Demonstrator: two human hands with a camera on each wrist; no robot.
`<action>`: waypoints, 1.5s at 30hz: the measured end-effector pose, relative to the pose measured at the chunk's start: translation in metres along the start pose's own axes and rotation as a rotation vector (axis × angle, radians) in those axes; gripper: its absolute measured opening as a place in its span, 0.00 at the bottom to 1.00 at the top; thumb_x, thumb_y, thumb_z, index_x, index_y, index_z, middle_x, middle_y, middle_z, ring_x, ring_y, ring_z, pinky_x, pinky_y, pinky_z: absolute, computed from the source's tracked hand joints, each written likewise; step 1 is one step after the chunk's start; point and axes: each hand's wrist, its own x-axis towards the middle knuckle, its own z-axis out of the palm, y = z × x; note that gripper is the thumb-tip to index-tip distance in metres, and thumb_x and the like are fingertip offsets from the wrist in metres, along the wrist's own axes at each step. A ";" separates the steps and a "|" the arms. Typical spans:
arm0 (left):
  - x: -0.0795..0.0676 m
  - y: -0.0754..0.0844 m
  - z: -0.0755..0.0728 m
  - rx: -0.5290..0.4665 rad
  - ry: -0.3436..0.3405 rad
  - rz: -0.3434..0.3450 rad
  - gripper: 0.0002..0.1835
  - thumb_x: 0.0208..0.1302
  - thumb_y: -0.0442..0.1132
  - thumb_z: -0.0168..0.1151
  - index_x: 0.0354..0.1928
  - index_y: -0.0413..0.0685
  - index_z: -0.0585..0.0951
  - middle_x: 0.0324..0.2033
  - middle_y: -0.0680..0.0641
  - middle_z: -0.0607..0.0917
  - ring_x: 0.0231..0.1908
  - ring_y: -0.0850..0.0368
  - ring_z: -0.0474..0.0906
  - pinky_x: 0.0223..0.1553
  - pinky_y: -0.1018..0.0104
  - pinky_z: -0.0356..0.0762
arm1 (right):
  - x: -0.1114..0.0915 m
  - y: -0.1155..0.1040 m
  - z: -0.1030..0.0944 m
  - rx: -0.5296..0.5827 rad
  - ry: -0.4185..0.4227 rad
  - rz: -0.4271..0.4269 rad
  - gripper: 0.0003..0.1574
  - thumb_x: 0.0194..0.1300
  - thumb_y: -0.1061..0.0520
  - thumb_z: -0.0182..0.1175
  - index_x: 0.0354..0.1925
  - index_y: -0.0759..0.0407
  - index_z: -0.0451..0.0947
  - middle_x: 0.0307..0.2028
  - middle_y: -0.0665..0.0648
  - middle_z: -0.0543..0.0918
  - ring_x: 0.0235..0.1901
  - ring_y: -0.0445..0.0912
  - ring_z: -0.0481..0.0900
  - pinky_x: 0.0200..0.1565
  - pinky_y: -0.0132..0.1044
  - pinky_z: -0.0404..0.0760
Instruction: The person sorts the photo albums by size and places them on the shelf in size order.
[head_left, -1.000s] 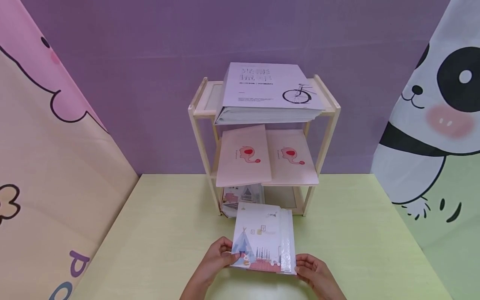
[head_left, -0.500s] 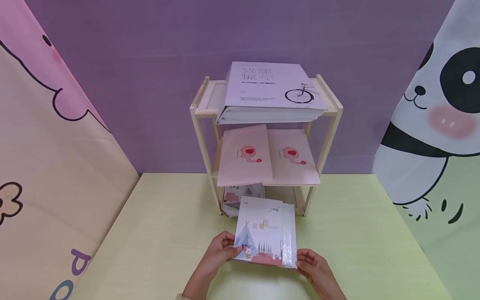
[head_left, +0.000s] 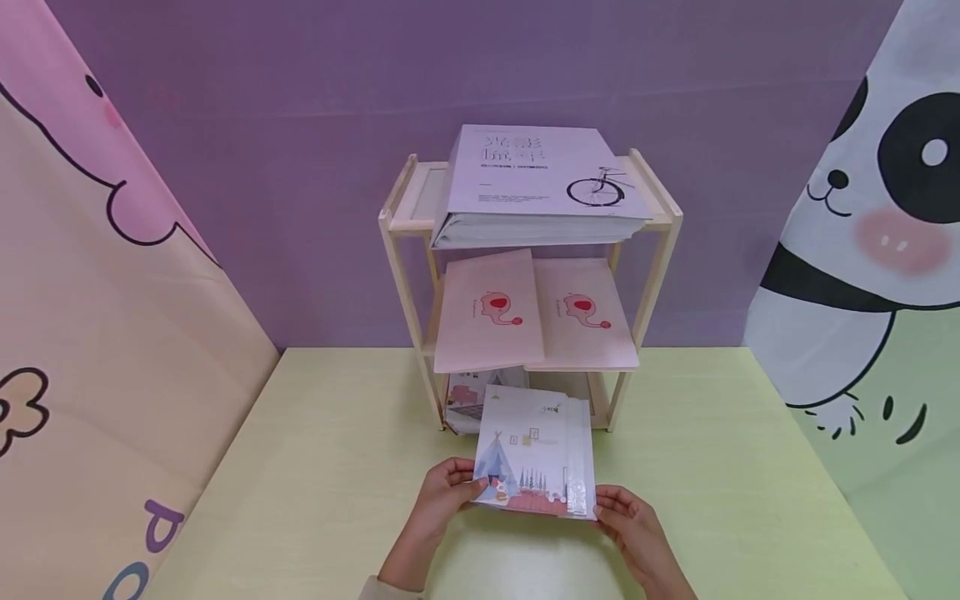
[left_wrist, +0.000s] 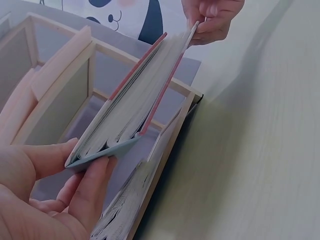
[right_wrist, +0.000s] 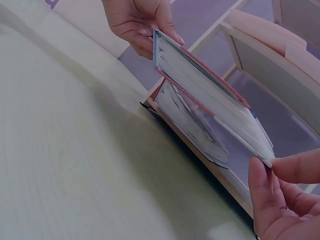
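Note:
A thick white book (head_left: 528,446) with a blue tent and pink ground on its cover is held in front of the rack's bottom shelf (head_left: 566,385). My left hand (head_left: 442,496) pinches its near left corner, thumb on top. At the near right corner my right hand (head_left: 633,529) pinches the cover's edge between thumb and fingers. In the left wrist view, the page edges (left_wrist: 145,85) show between red-edged covers, above the shelf's wooden edge. Another book (head_left: 463,396) with a similar print lies on the left of the bottom shelf, partly hidden by the held one.
The pale wooden rack (head_left: 401,283) stands at the back of the table (head_left: 337,467). Two pink elephant booklets (head_left: 487,321) overlap on its middle shelf and jut forward above the bottom opening. A thick white bicycle book (head_left: 540,175) lies on top. A purple backdrop (head_left: 315,208) hangs behind.
Both hands have moved the tent book forward and slightly right, so its far edge now overlaps more of the bottom shelf in the head view. The grips stay the same.

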 end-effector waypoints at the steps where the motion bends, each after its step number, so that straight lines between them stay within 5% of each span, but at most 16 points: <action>1: 0.000 0.000 0.000 -0.008 0.002 0.003 0.16 0.57 0.27 0.61 0.46 0.24 0.72 0.26 0.52 0.80 0.27 0.63 0.77 0.28 0.71 0.78 | 0.001 0.000 0.000 -0.001 0.006 -0.004 0.15 0.58 0.74 0.53 0.45 0.71 0.72 0.33 0.50 0.79 0.33 0.40 0.78 0.39 0.31 0.82; 15: 0.007 -0.002 0.007 -0.022 0.057 0.006 0.17 0.59 0.28 0.61 0.47 0.24 0.72 0.28 0.49 0.80 0.28 0.63 0.76 0.29 0.70 0.78 | 0.011 -0.002 0.005 -0.010 0.090 -0.074 0.21 0.60 0.76 0.50 0.52 0.84 0.66 0.35 0.55 0.80 0.34 0.41 0.79 0.39 0.30 0.82; 45: 0.036 0.007 0.016 -0.005 0.064 0.061 0.16 0.59 0.27 0.59 0.47 0.22 0.71 0.30 0.47 0.81 0.28 0.64 0.75 0.29 0.71 0.76 | 0.038 -0.022 -0.003 -0.086 0.054 -0.109 0.23 0.64 0.74 0.48 0.57 0.83 0.63 0.38 0.53 0.79 0.37 0.37 0.78 0.43 0.26 0.80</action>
